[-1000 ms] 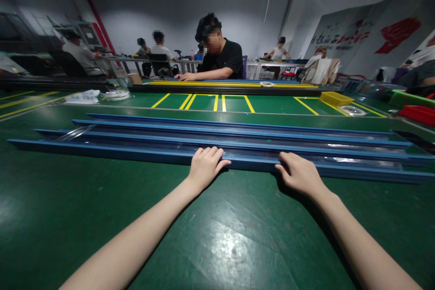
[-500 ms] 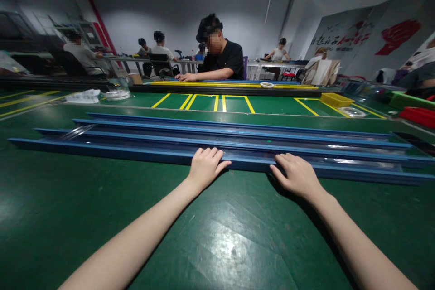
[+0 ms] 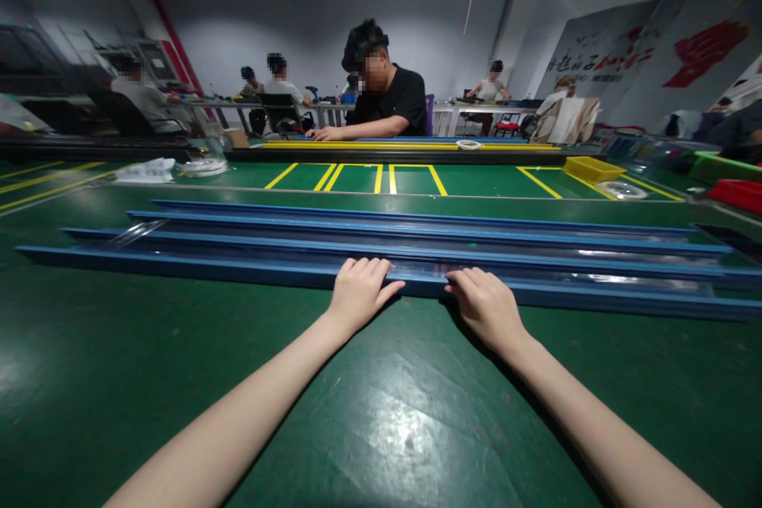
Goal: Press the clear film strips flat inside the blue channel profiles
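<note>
Long blue plastic channels lie side by side across the green table, the nearest blue channel (image 3: pixel 196 267) closest to me. My left hand (image 3: pixel 360 291) is closed over its near rim, fingers bent over the top and thumb along the front side. A short way to the right, my right hand (image 3: pixel 485 303) pinches the same rim, with fingertips curled over it and thumb in front. Clear film strips (image 3: pixel 138 232) show inside the channels at the left. Whether a thin piece is under my right fingertips is hidden.
Across the green table (image 3: pixel 381 413), a person in black (image 3: pixel 393 99) leans over yellow strips (image 3: pixel 369 146). A roll of tape (image 3: pixel 468 144) rests on those strips. Farther right stand a yellow tray (image 3: pixel 591 168) and a red bin (image 3: pixel 738 195). A white plastic bag (image 3: pixel 146 170) lies at the left.
My right hand has slid left along the near rim, closer to my left hand, and its fingers have drawn together. My left hand and the channels have hardly moved.
</note>
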Demonstrator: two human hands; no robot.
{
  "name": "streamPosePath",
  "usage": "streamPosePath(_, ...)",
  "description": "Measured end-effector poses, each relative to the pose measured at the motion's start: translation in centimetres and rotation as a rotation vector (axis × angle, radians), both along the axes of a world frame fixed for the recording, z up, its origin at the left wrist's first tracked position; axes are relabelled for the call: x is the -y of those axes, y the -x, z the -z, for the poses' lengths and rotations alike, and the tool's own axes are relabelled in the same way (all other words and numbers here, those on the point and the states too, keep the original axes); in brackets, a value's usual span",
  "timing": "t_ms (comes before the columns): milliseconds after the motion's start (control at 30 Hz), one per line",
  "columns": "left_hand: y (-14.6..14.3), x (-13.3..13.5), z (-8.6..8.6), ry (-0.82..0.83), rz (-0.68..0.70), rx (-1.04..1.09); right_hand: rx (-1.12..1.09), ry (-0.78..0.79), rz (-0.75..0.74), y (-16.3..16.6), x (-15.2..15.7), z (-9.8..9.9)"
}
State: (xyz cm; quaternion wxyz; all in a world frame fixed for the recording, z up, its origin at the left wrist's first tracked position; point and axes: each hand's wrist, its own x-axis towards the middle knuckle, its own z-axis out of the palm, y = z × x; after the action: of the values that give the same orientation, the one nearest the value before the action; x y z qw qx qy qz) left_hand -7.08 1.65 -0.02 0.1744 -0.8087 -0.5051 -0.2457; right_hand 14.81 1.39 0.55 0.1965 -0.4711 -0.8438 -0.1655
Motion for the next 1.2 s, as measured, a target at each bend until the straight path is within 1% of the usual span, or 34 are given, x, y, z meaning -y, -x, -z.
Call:
streamPosePath(133, 0.1, 0.0, 0.0, -0.006, 0.039, 0.042, 0.045, 0.012, 0.046, 0.2, 0.1, -0.5)
streamPosePath(400, 0.3, 0.2, -0.3, -0.017, 0.093, 0.110, 0.067, 0.173, 0.107, -0.3, 0.0, -1.8)
streamPosePath(733, 0.3, 0.5, -0.4, -0.027, 0.151, 0.094, 0.046, 0.357, 0.265, -5.1, -0.3, -3.3)
streamPosePath(833, 0.3, 0.4, -0.4, -0.018, 0.181, 0.096, 0.038, 0.399, 0.324, -6.0, -0.4, -3.7)
streamPosePath(933, 0.3, 0.3, -0.4, -0.005, 0.194, 0.099, 0.037, 0.408, 0.324, -6.4, -0.5, -3.8)
streamPosePath(1200, 0.1, 0.3, -0.4, -0.002, 0.171, 0.095, 0.082, 0.401, 0.289, -6.3, -0.3, -3.7)
